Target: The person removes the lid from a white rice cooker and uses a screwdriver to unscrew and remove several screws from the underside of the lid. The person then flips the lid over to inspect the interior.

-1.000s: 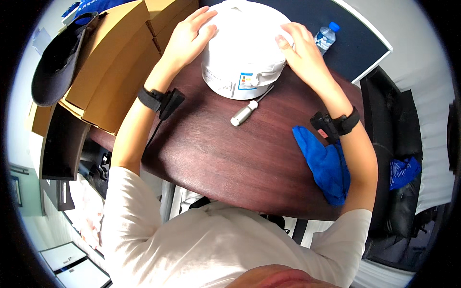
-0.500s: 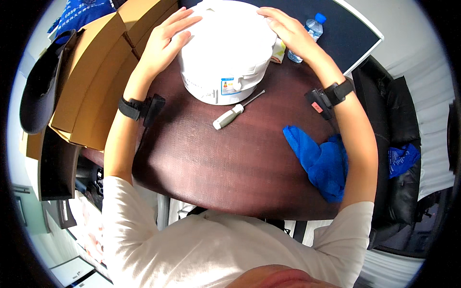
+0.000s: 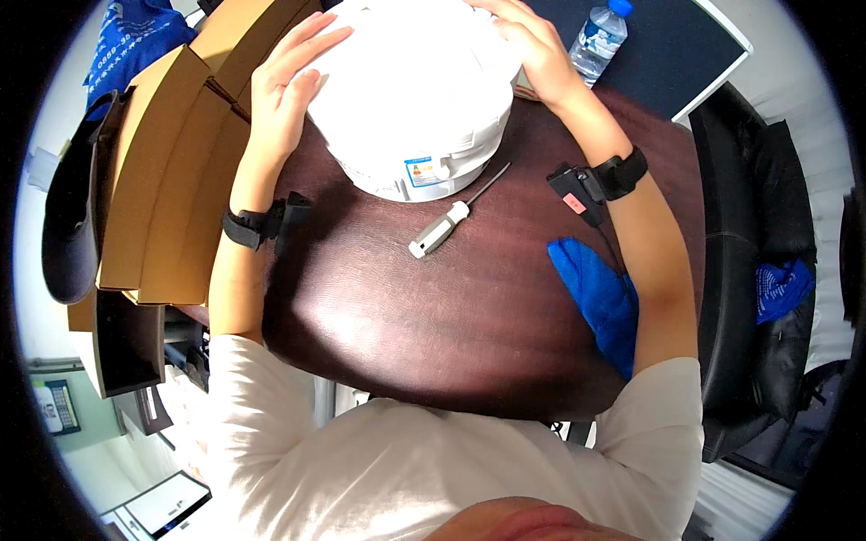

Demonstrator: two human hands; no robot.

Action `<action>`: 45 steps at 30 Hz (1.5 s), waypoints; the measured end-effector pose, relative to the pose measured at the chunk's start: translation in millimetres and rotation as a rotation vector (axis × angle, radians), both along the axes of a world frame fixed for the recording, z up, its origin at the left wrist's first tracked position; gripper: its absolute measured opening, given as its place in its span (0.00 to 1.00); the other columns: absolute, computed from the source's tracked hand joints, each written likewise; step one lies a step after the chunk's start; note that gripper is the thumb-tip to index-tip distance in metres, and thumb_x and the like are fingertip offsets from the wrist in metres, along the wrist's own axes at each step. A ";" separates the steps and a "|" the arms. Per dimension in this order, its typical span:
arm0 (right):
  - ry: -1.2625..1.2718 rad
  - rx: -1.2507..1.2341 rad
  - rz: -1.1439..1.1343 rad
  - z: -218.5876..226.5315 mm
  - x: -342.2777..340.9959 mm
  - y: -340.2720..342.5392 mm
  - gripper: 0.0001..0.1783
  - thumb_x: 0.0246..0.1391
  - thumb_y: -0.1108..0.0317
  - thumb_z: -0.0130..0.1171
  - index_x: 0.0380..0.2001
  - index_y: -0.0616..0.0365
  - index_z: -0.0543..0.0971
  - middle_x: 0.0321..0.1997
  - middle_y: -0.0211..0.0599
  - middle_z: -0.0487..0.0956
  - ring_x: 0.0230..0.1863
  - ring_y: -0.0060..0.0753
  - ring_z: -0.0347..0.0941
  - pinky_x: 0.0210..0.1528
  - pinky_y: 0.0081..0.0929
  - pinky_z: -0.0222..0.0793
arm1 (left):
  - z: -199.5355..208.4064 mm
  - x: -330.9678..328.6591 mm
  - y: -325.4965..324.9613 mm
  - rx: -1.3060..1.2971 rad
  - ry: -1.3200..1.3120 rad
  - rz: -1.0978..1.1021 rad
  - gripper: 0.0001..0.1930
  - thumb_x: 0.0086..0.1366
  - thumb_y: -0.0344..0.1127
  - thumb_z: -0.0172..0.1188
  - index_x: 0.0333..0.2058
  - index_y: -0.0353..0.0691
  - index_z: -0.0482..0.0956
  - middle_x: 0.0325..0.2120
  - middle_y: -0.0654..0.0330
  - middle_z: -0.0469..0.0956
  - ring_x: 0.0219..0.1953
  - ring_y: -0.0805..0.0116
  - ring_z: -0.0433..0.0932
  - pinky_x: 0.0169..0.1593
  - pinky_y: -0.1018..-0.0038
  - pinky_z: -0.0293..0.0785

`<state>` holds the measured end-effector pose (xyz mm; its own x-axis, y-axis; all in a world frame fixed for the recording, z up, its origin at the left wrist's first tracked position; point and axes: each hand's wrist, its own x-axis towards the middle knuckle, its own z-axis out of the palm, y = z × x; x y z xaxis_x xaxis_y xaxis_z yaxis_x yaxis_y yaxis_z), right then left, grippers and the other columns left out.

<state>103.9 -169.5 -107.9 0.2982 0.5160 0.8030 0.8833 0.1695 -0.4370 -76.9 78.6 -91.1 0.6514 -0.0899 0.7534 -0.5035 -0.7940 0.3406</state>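
Observation:
A rounded white pot-like appliance (image 3: 406, 99) with a small blue-edged label on its front stands at the table's far side; strong light washes out its top. My left hand (image 3: 287, 86) is against its left side, fingers stretched over the upper edge and thumb apart. On the opposite side, my right hand (image 3: 532, 50) curves round the upper rim, its fingertips partly cut off by the picture's edge. Between them, the two hands hold the appliance. Just in front of it lies a screwdriver (image 3: 440, 230) with a grey and white handle, touched by neither hand.
Cardboard boxes (image 3: 158, 180) and a dark cap (image 3: 77, 207) stand at the left. A blue-capped water bottle (image 3: 598, 43) is behind my right hand. A blue cloth (image 3: 595, 298) lies beside my right forearm on the brown table (image 3: 406, 316). A black sofa (image 3: 735, 243) is at the right.
The whole view has shifted a little. Against the screwdriver, the appliance sits slightly further left and looks a bit turned or tilted, with both hands still on its sides.

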 end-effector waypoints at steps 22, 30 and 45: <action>-0.007 -0.248 -0.299 50.5 -20.7 -65.1 0.19 0.64 0.57 0.46 0.54 0.52 0.72 0.54 0.42 0.73 0.57 0.38 0.68 0.62 0.31 0.59 | 29.7 0.2 -21.2 -0.009 0.257 -0.071 0.19 0.61 0.37 0.55 0.51 0.46 0.77 0.58 0.52 0.68 0.58 0.60 0.68 0.58 0.71 0.64; 0.549 0.242 0.480 108.2 -7.3 -13.3 0.19 0.65 0.62 0.41 0.50 0.64 0.71 0.49 0.46 0.75 0.52 0.37 0.72 0.56 0.32 0.68 | 28.5 2.7 -24.4 -0.010 0.269 -0.072 0.19 0.60 0.39 0.54 0.51 0.48 0.78 0.59 0.53 0.66 0.62 0.57 0.63 0.62 0.65 0.60; 0.010 -0.197 -0.244 43.4 -35.1 -7.6 0.22 0.57 0.52 0.52 0.46 0.59 0.76 0.49 0.46 0.75 0.49 0.46 0.74 0.51 0.36 0.69 | 15.6 -10.7 -8.5 0.102 0.051 -0.085 0.25 0.55 0.46 0.57 0.50 0.42 0.77 0.57 0.51 0.69 0.61 0.54 0.64 0.63 0.60 0.58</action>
